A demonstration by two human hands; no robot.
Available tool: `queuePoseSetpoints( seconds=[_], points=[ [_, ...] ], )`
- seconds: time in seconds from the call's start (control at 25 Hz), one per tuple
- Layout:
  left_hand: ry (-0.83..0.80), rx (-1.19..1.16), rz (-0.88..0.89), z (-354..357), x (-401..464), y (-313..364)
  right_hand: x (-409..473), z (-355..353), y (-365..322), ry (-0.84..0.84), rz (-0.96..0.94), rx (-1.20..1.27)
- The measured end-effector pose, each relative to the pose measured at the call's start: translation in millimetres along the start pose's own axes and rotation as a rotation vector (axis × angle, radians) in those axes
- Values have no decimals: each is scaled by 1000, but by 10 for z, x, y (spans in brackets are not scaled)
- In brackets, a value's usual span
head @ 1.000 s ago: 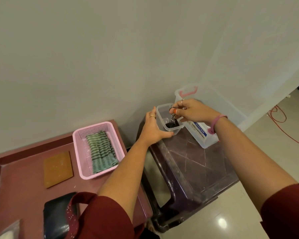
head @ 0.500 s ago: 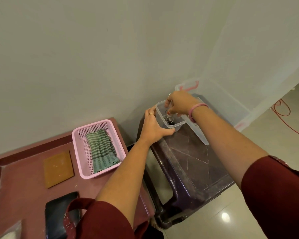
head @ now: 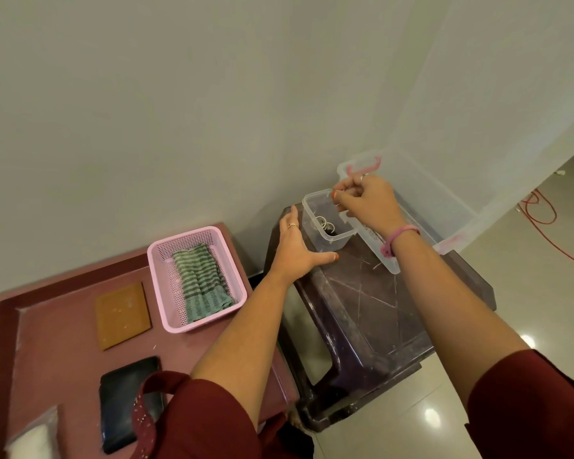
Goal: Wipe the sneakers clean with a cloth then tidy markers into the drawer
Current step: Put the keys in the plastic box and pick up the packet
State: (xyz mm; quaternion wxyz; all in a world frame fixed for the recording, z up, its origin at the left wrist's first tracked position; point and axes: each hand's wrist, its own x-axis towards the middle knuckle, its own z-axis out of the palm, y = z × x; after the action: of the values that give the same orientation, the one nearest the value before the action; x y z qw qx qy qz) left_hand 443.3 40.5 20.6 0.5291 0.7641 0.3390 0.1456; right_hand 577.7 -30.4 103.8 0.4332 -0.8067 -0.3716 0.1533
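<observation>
Left hand [head: 294, 251] is spread, fingers straight and pointing away up the near-left side of the small clear container [head: 325, 220], thumb stretched out along its front base, so it steadies the box rather than grips it. Right hand [head: 367, 202] hangs over the container's far rim with fingers curled tight and thumb and forefinger tips pressed together (whether anything is pinched between them, I cannot tell). Metal rings [head: 325, 224] lie at the bottom of the container, which sits at the back of the dark plastic stool [head: 371, 303], its long axis running away from the person. Just right of it, a larger clear storage box [head: 421, 200] with pink clasps. Over on the maroon table [head: 57, 329], the green striped cloth [head: 201, 286] lies folded in the pink basket [head: 166, 293], long axis running near to far, well apart from both hands
</observation>
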Motion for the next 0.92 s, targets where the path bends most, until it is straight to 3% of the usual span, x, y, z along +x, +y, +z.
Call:
queuePoseSetpoints(
  seconds=[0.36,0.92],
  points=[
    [165,1,16,-556,-1045,-59,-701,26,-242,63,46,272],
    [692,-206,-151,-1583,-3104,-698,-2128,1146,-1053,-206,221,520]
  ],
)
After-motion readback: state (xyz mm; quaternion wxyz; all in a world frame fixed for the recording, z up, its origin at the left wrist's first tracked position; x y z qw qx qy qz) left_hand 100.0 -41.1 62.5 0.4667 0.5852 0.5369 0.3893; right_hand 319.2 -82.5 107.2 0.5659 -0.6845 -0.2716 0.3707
